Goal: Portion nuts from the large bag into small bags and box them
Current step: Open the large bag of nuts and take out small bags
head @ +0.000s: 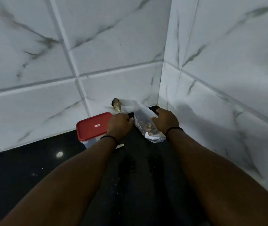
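In the tiled corner at the back of the black desk [32,168], standing upright between the two hands: a clear plastic bag of nuts [143,123], its lower part filled with brown nuts, its empty top rising toward the wall. Gripping the bag's right edge, fingers curled round the plastic: the right hand [165,121], with a dark band on its wrist. Hovering just beside the bag's left edge, knuckles up and fingers bent downward: the left hand [119,124], also wearing a dark wrist band; touching the bag or holding something underneath, cannot tell, fingertips being hidden behind the back of the hand. Sitting just left of the left hand, partly covered by its wrist: a clear storage box with a red lid [92,126], lid closed, small label in the middle, resting close against the wall. Peeking out below the left wrist, lying on the desk: a small pale object [121,145], too little of it showing to name. Projecting from the wall behind the left hand, just above the desk edge: a brownish stub around a dark hole [117,105]. Enclosing the corner on two sides: white marble-patterned wall tiles [113,46] with grey veins. Scattering over the dark desk between the forearms: faint pale specks.
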